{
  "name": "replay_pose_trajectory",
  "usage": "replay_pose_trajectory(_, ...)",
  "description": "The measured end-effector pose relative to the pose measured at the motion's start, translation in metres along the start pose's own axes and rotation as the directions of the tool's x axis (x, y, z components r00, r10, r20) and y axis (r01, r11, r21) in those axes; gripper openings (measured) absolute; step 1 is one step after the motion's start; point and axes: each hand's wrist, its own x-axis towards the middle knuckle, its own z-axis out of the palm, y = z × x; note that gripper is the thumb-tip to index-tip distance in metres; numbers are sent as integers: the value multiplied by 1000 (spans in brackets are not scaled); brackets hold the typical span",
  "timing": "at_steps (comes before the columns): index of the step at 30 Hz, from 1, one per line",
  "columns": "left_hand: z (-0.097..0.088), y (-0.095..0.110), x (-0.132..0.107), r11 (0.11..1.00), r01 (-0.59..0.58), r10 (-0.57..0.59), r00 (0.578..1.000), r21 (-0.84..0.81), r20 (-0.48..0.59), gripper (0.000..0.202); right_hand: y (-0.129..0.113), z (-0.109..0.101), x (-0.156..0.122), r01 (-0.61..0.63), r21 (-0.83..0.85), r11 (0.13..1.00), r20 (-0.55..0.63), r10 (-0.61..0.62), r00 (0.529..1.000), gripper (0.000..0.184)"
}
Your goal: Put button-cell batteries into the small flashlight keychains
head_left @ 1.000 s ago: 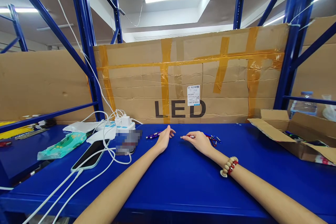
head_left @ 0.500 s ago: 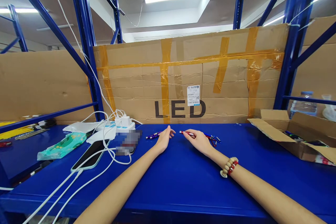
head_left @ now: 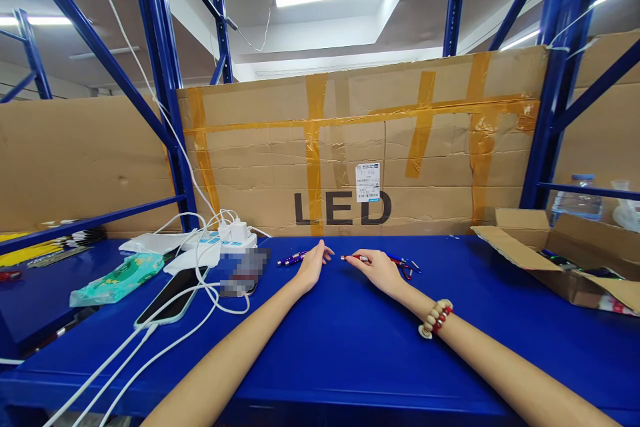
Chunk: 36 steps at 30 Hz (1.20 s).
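Note:
My right hand [head_left: 377, 269] is closed in a pinch on a small red pen-like object [head_left: 354, 258], held just above the blue table [head_left: 350, 347]. A beaded bracelet [head_left: 434, 318] sits on that wrist. More small red and blue items [head_left: 405, 265] lie just behind the right hand. My left hand [head_left: 313, 263] rests on the table with its fingers stretched out and holds nothing. A purple pen-like object [head_left: 291, 258] lies just to its left.
A large taped cardboard box marked LED [head_left: 360, 153] stands along the back. An open cardboard box [head_left: 560, 257] is at the right. At the left lie a power strip with chargers [head_left: 227, 239], white cables, a phone [head_left: 173, 295], a teal packet [head_left: 117, 278].
My right hand has picked the red object up off the table and shifted slightly left. The left hand has stayed put.

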Motion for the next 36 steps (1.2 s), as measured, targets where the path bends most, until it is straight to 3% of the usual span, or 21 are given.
replay_pose_trajectory(10, -1, 3, -2, 1000, -5, 5, 1000, 7, 7, 62, -2, -1, -1, -17, -56, 998, -3, 17, 1000, 44)
replay_pose_trajectory(19, 0, 0, -1, 1000, -10, 10, 1000, 15, 17, 62, 6, 5, 2, 53, 79, 995, 58, -58, 997, 41)
replay_pose_trajectory(36, -1, 1, -1, 1000, -1, 0, 999, 30, 33, 60, 8, 7, 2, 17, 126, 992, 95, -29, 995, 50)
